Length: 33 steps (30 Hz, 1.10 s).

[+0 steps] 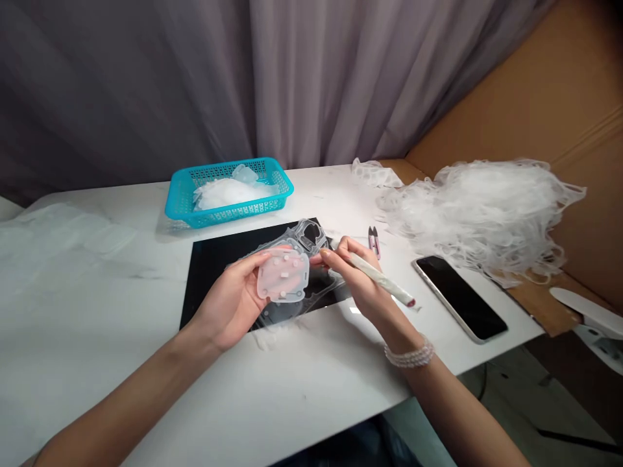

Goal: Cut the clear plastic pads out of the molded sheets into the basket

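My left hand is closed on a translucent, milky silicone-like pad with small raised knobs on its face, the thumb along its upper edge. In my right hand is a slim pen-shaped tool wrapped in white, its dark tip pointing toward the pad; the fingers partly hide that end. A clear, thin sheet with cut-out openings lies behind and around the pad, close to my right fingertips. Whether it is joined to the pad, I cannot tell. Both hands are over a black mat.
A blue basket holding translucent pieces stands at the back. To the right are small thread snips, a phone and a large heap of clear, stringy scraps against cardboard. More clear sheeting lies left on the white table.
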Tool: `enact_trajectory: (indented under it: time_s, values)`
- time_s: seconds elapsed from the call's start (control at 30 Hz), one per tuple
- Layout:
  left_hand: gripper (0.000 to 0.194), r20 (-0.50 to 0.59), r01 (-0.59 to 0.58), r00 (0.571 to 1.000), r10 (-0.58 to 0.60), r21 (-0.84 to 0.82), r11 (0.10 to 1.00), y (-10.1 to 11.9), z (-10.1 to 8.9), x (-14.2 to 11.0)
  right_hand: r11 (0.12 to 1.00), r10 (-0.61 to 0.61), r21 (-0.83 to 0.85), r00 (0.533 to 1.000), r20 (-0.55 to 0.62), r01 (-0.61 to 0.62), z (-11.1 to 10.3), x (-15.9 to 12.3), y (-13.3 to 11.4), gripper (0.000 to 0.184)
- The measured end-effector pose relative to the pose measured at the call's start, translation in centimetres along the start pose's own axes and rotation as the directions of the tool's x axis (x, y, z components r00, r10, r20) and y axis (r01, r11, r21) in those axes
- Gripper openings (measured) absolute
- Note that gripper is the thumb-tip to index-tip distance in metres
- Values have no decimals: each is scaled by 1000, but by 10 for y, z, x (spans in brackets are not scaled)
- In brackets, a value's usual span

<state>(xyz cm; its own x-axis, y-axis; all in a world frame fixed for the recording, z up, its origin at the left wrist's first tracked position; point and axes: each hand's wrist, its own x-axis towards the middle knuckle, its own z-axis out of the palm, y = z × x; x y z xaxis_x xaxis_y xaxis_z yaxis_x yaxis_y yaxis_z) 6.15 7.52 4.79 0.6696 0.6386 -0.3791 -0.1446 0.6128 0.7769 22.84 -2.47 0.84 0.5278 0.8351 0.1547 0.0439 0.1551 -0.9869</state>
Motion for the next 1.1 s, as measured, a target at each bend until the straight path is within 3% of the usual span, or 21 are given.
enact_trajectory:
  time_s: [0.13,0.4,1.0,1.1]
  values:
    - [31,3,18,1000,-18,-49,999,0,0,0,959,119,233,977,174,-158,7,-6,1,38]
    - [33,-3,37,999,-38,-78,996,0,-4,1,928,154,308,967,202,-212,11,-10,2,41]
    - [40,37,45,998,-44,-37,998,-3,-9,3,958,138,243,987,88,-156,10,-7,3,43]
    - [48,20,16,1000,-15,-44,999,-6,-12,4,977,82,197,996,-27,-75,9,-7,6,42]
